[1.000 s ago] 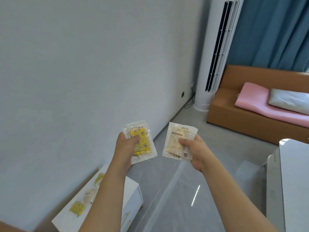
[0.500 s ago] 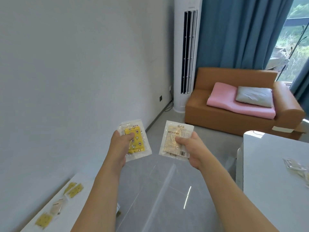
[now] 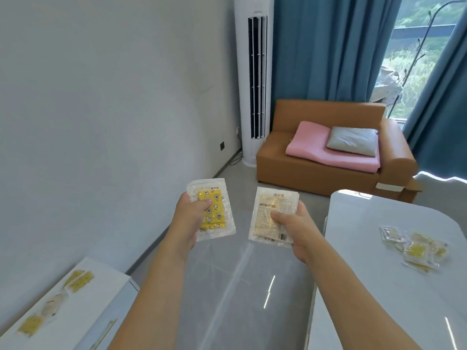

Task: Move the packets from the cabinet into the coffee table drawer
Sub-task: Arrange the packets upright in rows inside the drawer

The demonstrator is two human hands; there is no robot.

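My left hand [image 3: 188, 219] grips a clear packet with a yellow star-patterned pad [image 3: 213, 210], held upright over the grey floor. My right hand [image 3: 294, 224] holds a pale beige packet with printed text and a barcode [image 3: 271, 212] at the same height. Several more packets [image 3: 54, 303] lie on the white cabinet top [image 3: 101, 286] at the lower left. A small pile of packets [image 3: 417, 248] rests on the white coffee table [image 3: 366, 223] at the right. No drawer is visible.
A tall white air conditioner [image 3: 255, 79] stands in the corner by the wall. A brown sofa [image 3: 316, 168] with a pink pad and a grey cushion sits beyond the table, in front of blue curtains [image 3: 328, 46]. Grey floor runs between cabinet and table.
The view has swung to the right: the cabinet slid toward the lower left, and the coffee table with its packet pile came into view. Both hands keep their packets.
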